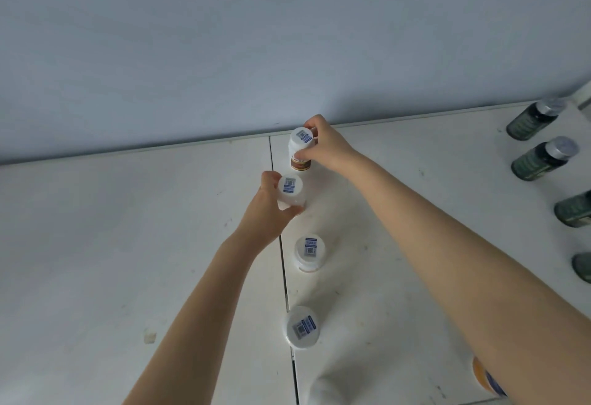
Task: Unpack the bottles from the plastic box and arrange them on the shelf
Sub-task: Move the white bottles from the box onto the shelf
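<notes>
Several white bottles with blue code stickers on their caps stand in a line on the white shelf top (pixel 128 228). My right hand (pixel 326 145) grips the farthest white bottle (pixel 300 148), which has a brown label and stands near the wall. Just in front of it, my left hand (pixel 268 209) grips a second white bottle (pixel 290 191). Two more white bottles (pixel 309 252) (pixel 302 327) stand closer to me, untouched. The plastic box is not in view.
A row of dark green bottles (pixel 534 119) (pixel 543 158) with silver caps stands along the right edge. A seam (pixel 281 244) between two shelf panels runs beside the white bottles. An orange-and-white object (pixel 486 379) peeks out under my right forearm. A blue-grey wall rises behind.
</notes>
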